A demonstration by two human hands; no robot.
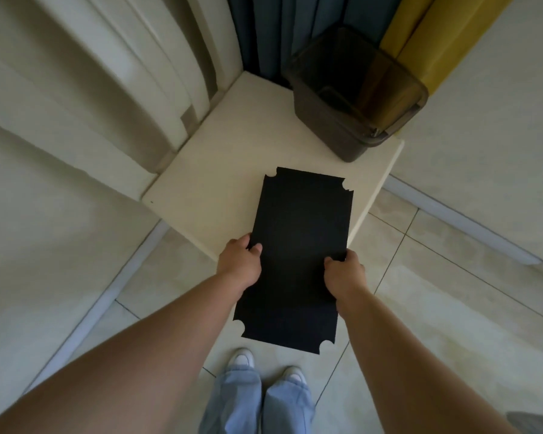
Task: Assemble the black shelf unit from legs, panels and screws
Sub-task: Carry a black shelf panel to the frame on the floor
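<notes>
**Between two hands, a shelf panel heads for the tabletop**

At the panel's two long edges, a person's left hand (240, 263) and right hand (344, 272) each curl round the black panel (298, 245), thumbs on top and fingers hidden beneath, a matched grip just nearer than the board's middle. Beyond the grip, the far half of the panel reaches over the cream tabletop (201, 183); whether it touches the surface cannot be told. On the near side of the grip, the rest hangs out over the tiled floor (436, 292), above the person's white shoes (242, 360). All four corners carry rounded notches, presumably where the legs seat. Farther off, past the panel's far end, a dark translucent bin (355, 101) stands on the tabletop's back corner.

To finish the step cleanly, the panel likely wants to be kept level, slid forward until fully supported, stopped short of the bin, and released only once flat. No legs or screws are in view.
</notes>
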